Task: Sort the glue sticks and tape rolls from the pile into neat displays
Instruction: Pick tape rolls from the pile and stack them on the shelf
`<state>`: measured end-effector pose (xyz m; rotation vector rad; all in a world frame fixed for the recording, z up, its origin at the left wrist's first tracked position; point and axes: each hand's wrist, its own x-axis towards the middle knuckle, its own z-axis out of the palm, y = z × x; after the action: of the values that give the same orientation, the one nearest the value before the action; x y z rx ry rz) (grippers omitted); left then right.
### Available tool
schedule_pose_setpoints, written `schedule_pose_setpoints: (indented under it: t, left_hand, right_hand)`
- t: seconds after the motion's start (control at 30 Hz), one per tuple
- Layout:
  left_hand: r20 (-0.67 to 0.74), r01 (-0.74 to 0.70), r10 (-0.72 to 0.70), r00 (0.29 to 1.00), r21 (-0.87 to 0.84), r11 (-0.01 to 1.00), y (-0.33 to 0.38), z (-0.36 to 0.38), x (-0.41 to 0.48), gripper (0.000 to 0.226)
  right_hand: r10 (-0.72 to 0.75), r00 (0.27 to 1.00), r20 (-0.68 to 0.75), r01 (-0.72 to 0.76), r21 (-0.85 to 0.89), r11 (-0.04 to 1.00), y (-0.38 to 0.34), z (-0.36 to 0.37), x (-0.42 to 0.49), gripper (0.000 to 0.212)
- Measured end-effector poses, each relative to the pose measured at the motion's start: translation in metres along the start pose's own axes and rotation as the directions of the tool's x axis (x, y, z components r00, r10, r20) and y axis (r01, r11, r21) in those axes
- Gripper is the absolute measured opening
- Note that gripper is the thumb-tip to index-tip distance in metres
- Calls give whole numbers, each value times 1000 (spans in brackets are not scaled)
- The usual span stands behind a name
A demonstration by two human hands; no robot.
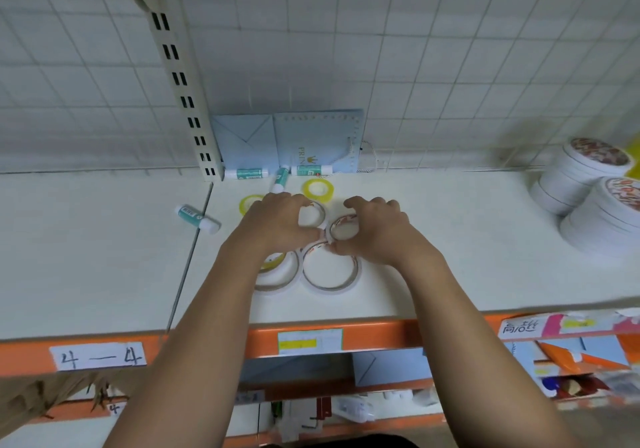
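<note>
Orange shelf lip (381, 333) sits closest, w/ both forearms crossing it. Head view: left hand (277, 220) curls fingers & thumb round a small white tape roll (313, 215). Right hand (372, 231) pinches a printed-core tape roll (343, 227) right beside it. Big tape rolls (330, 271) lie just nearer, yellow tape rolls (318, 188) beyond, glue sticks (246, 173) scattered near the back grid. Prob. a stacking step: lift one roll clear, line up rims before letting go.

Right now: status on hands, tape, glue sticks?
Left hand grips one white tape roll, right hand the neighbouring roll. Glue sticks scattered behind and left, unsorted. Nothing blocking.
</note>
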<state>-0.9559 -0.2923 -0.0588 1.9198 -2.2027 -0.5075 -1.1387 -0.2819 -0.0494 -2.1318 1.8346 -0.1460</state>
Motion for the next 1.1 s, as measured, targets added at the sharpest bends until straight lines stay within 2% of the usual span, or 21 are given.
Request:
schedule_pose_setpoints:
  t: [0.23, 0.4, 0.83, 1.1]
  left_hand:
    - [-84, -14, 12, 996, -16, 1000, 8, 1, 2, 68]
    - [-151, -100, 102, 983, 16, 995, 43, -6, 7, 68]
    - [-87, -282, 283, 955, 19, 959, 213, 15, 40, 61]
    - [-135, -301, 298, 945, 2, 954, 318, 29, 61, 61]
  right_hand:
    - [21, 998, -52, -22, -11, 1000, 14, -12, -10, 76]
    - [31, 995, -91, -29, 28, 999, 38, -36, -24, 74]
    - [146, 959, -243, -152, -6, 988, 182, -118, -72, 77]
    - [152, 933, -326, -158, 9, 987, 283, -168, -84, 77]
